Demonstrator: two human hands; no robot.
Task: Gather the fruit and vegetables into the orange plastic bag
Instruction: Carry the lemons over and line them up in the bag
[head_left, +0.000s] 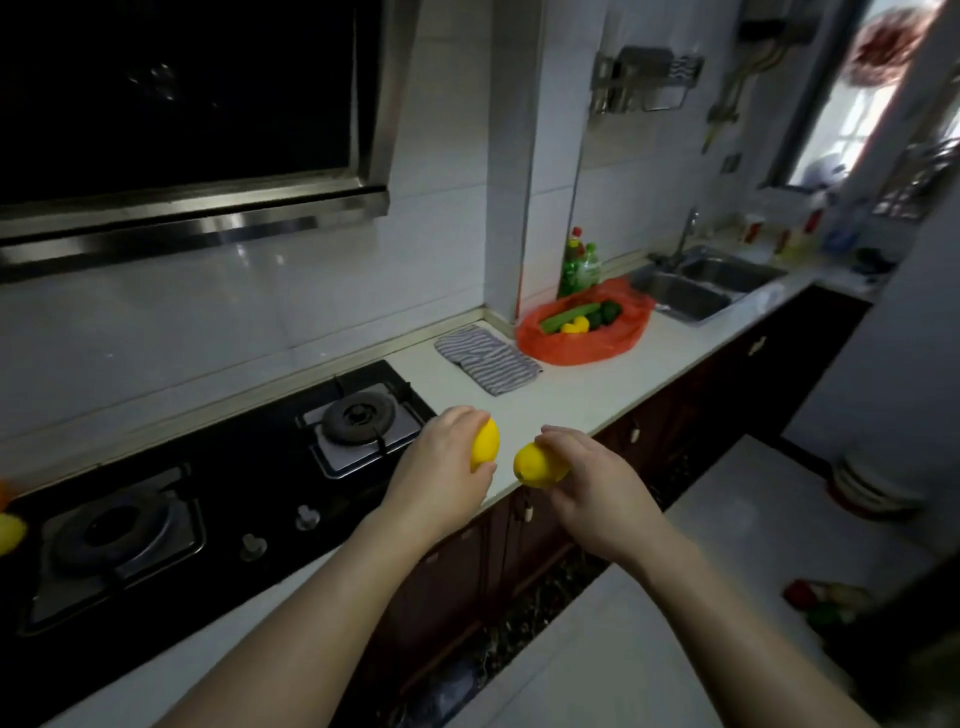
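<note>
No brand, label or writing is legible on any item; the labels of the green plastic bottles (579, 265) are blurred.

The landmark is the black glass two-burner gas hob (218, 493) set into the white countertop (571, 395). Both bare forearms extend forward, to the right of the hob and over the front edge of the countertop.

The left hand (441, 467) is held back-up, fingers curled over one yellow oval lemon (486, 445), thumb beneath it. The grip is closed on this lemon. The lemon's long axis runs roughly away from the person, slightly tilted; its far end points toward the wall.

The right hand (587, 478) is just right of the left hand, wrist bent, fingers wrapped over a second yellow lemon (537, 464). The grip is closed on this lemon. Its long axis lies roughly crosswise, and its exposed end points left toward the first lemon. The two lemons are near each other but apart.

The orange plastic bag (587, 332) lies open on the countertop, well to the right of the hob and beyond it, near the wall corner. Inside are a long green cucumber (569, 317) lying diagonally, a yellow item and dark green produce. A grey-and-white striped cloth (488, 358) lies between the hob and the bag. A steel double sink (701, 286) is farther right of the bag. A third yellow fruit (10, 532) sits at the hob's left edge.
</note>
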